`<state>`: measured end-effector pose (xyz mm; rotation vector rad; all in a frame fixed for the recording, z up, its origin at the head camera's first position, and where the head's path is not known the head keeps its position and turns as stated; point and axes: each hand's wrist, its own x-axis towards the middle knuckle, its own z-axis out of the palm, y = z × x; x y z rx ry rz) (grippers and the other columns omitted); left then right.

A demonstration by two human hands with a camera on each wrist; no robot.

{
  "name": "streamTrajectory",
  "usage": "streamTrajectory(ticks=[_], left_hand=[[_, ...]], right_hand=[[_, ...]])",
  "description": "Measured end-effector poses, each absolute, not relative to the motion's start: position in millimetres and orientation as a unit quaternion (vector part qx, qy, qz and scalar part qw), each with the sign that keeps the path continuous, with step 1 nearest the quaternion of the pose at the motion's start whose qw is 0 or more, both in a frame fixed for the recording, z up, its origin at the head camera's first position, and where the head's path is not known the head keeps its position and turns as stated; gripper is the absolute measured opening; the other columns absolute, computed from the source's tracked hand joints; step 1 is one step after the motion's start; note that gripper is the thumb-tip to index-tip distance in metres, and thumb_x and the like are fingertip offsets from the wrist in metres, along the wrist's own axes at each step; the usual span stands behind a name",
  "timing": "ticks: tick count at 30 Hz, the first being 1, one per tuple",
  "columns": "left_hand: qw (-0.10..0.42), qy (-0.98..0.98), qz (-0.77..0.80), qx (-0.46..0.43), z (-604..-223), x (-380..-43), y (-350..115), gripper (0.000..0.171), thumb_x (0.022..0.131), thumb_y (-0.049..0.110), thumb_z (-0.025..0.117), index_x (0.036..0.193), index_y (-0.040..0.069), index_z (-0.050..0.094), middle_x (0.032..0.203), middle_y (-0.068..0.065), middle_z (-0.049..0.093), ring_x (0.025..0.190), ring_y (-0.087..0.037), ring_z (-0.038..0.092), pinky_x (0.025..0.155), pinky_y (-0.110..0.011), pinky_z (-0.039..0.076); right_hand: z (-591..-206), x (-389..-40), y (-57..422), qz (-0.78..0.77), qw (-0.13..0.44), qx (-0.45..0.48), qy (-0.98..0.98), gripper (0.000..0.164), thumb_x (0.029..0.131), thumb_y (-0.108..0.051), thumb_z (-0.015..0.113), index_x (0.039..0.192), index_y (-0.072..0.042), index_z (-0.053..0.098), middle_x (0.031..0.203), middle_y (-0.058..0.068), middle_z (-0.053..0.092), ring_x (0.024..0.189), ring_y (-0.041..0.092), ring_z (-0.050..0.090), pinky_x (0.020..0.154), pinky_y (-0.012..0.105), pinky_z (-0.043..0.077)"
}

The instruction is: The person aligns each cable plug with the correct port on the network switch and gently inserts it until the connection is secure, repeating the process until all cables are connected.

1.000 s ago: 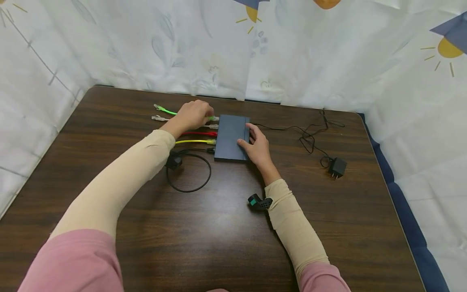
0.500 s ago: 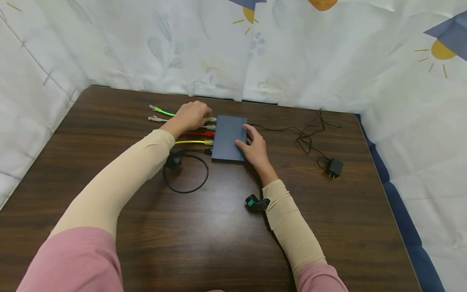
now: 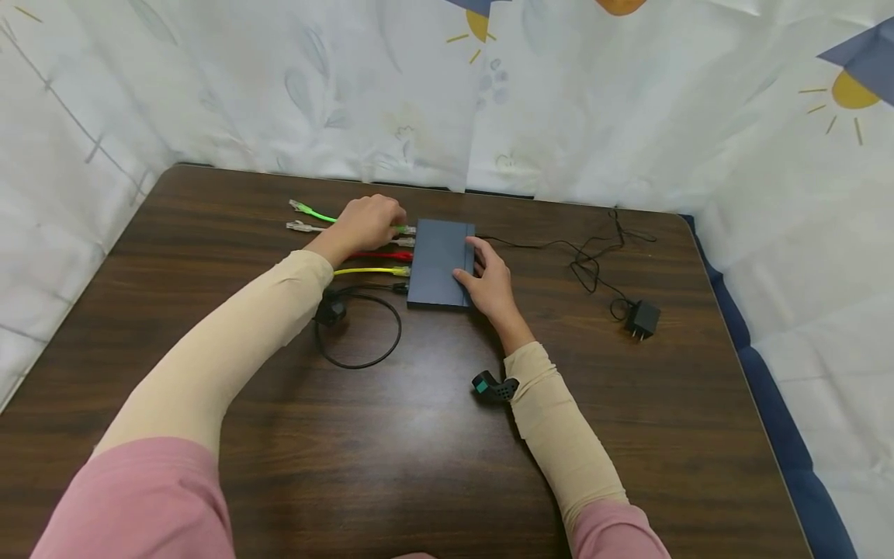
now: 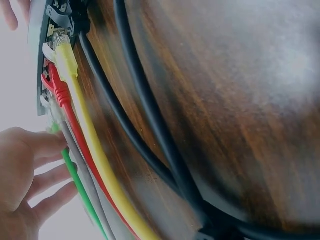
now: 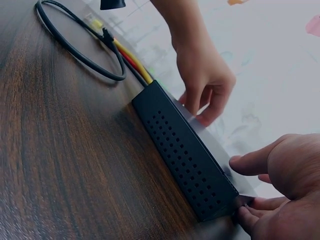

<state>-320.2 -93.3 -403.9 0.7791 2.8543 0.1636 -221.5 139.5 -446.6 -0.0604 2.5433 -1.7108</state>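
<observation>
A flat dark blue-grey network switch (image 3: 438, 264) lies on the brown table; its vented side (image 5: 182, 162) faces the right wrist camera. My left hand (image 3: 366, 221) pinches the green network cable (image 4: 73, 170) just behind its plug, at the switch's left side. Beside it run grey (image 4: 82, 155), red (image 4: 75, 122) and yellow (image 4: 86, 122) network cables with their plugs at the switch's ports. A black cable (image 3: 356, 367) joins the same side and loops on the table. My right hand (image 3: 491, 283) grips the switch's right edge, thumb on top and fingers at the side.
A thin black cord (image 3: 538, 246) runs from behind the switch to a black power adapter (image 3: 642, 319) at the right. Loose green (image 3: 299, 206) and grey (image 3: 300, 226) plugs lie far left. A white patterned curtain (image 3: 573, 93) hangs behind the table.
The view shifts slightly with the head. Both hands, the switch and the cables keep the same places relative to each other.
</observation>
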Motion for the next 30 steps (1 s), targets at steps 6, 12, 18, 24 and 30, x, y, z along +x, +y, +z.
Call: streamTrajectory(ticks=[6,12,18,24,30], left_hand=[[0.071,0.958,0.06,0.27,-405.1,-317.8,-92.5,0.019,0.095,0.014,0.06,0.111,0.012,0.069,0.112,-0.009,0.065,0.097,-0.031,0.064,0.078,-0.047,0.054],[0.068,0.959,0.06,0.269,-404.1,-317.3,-91.3,0.019,0.095,0.014,0.059,0.112,0.011,0.069,0.112,-0.01,0.065,0.097,-0.03,0.064,0.078,-0.047,0.054],[0.075,0.961,0.059,0.258,-403.3,-317.1,-92.1,0.022,0.096,0.013,0.057,0.114,0.01,0.069,0.116,-0.012,0.065,0.098,-0.031,0.064,0.078,-0.047,0.054],[0.076,0.962,0.058,0.256,-404.2,-317.1,-93.2,0.021,0.096,0.013,0.057,0.113,0.01,0.069,0.113,-0.012,0.065,0.095,-0.031,0.064,0.077,-0.047,0.054],[0.074,0.959,0.061,0.266,-405.3,-316.1,-93.8,0.021,0.096,0.012,0.058,0.114,0.01,0.069,0.113,-0.012,0.065,0.097,-0.031,0.065,0.079,-0.047,0.054]], right_hand=[[-446.6,-221.8,141.6,-0.556,0.031,-0.021,0.83,0.058,0.091,-0.007,0.066,0.143,-0.015,0.044,0.154,0.007,0.038,0.144,0.022,0.034,0.113,0.033,0.036],[-447.8,-221.7,141.7,-0.553,0.031,-0.022,0.832,0.057,0.09,-0.006,0.067,0.142,-0.015,0.046,0.153,0.006,0.039,0.144,0.022,0.035,0.113,0.033,0.037],[-448.1,-221.3,139.7,-0.551,0.034,-0.028,0.833,0.057,0.09,-0.006,0.067,0.142,-0.015,0.046,0.153,0.006,0.039,0.144,0.022,0.035,0.113,0.033,0.037],[-448.6,-221.8,138.8,-0.551,0.03,-0.033,0.833,0.055,0.09,-0.006,0.067,0.141,-0.014,0.047,0.152,0.005,0.04,0.144,0.022,0.035,0.113,0.033,0.037],[-447.5,-221.7,139.4,-0.552,0.025,-0.033,0.833,0.054,0.09,-0.005,0.067,0.14,-0.013,0.048,0.152,0.007,0.04,0.143,0.023,0.036,0.113,0.033,0.037]])
